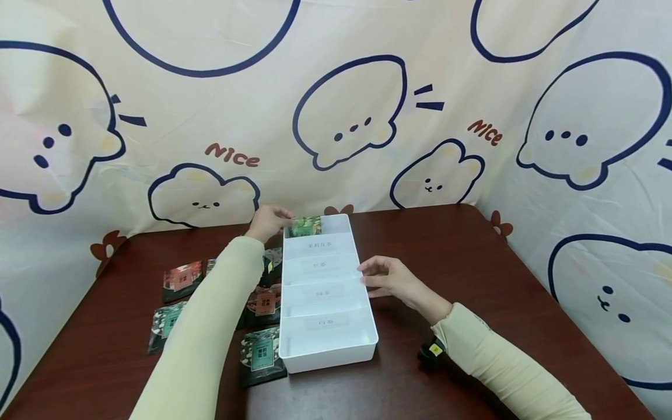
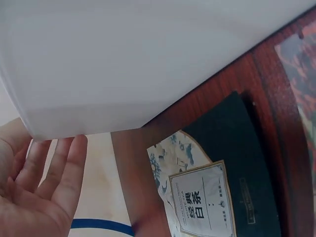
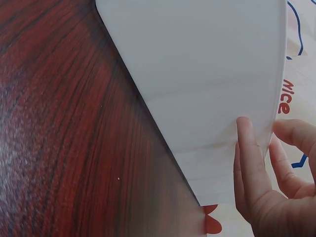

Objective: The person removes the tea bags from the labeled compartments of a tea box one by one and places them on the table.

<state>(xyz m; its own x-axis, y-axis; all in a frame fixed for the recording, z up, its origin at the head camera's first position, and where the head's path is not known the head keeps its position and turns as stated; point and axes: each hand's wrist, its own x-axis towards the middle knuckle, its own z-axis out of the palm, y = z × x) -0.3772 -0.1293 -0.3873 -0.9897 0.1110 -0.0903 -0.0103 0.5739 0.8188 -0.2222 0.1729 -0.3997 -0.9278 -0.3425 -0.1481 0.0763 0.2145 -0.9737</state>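
Note:
A long white tray with several labelled compartments stands on the dark wooden table. A green packet lies in its farthest compartment. My left hand is at the tray's far left corner, next to that packet. In the left wrist view the left hand has its fingers straight and loose beside the tray's wall and holds nothing. My right hand rests with straight fingers against the tray's right wall; in the right wrist view the right hand touches the white wall.
Several tea packets lie on the table left of the tray: a red one, another red one, a green one and a labelled one. A printed cloth hangs behind and to the right of the table.

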